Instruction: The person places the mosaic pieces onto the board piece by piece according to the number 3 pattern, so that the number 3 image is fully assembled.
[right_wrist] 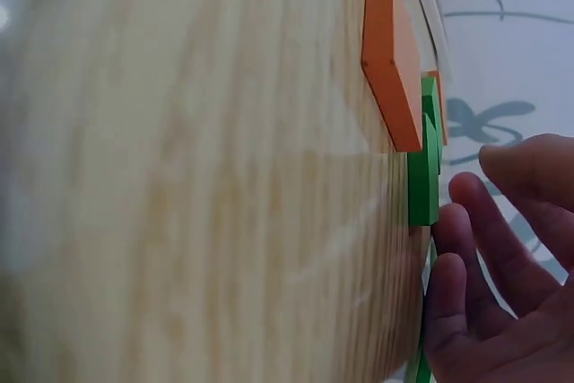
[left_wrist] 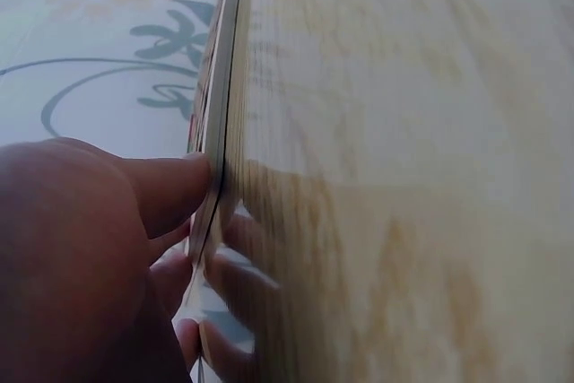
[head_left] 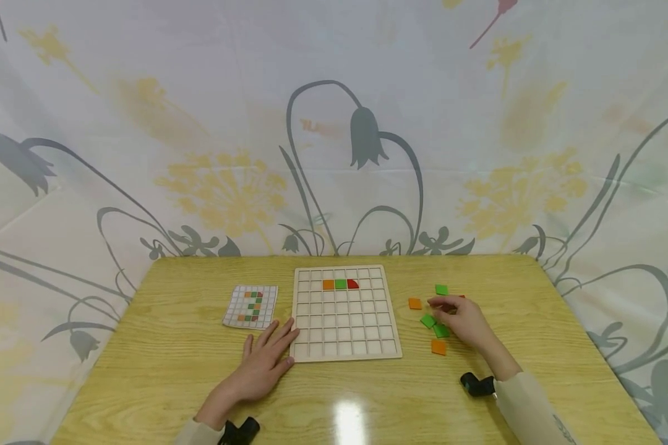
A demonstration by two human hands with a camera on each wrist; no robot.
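My left hand (head_left: pixel 260 369) lies with fingers spread, fingertips at the left edge of a pale wooden grid board (head_left: pixel 342 334). In the left wrist view the thumb (left_wrist: pixel 175 187) presses against the board's rim. One upper row of the board holds an orange square tile (head_left: pixel 328 285), a green square tile (head_left: pixel 341 284) and a red rounded tile (head_left: pixel 353 284). Over loose tiles to the right, my right hand (head_left: pixel 464 320) hovers, fingers loosely bent. The right wrist view shows its thumb and fingertips apart, nothing between them, beside green tiles (right_wrist: pixel 423 181).
Left of the board lies a paper card (head_left: pixel 232 313) printed with a coloured grid pattern. Around the right hand are green tiles (head_left: pixel 427 321), orange tiles (head_left: pixel 438 347) and a partly hidden red tile (head_left: pixel 462 296). A flowered cloth (head_left: pixel 334 185) hangs behind the wooden table (head_left: pixel 161 371).
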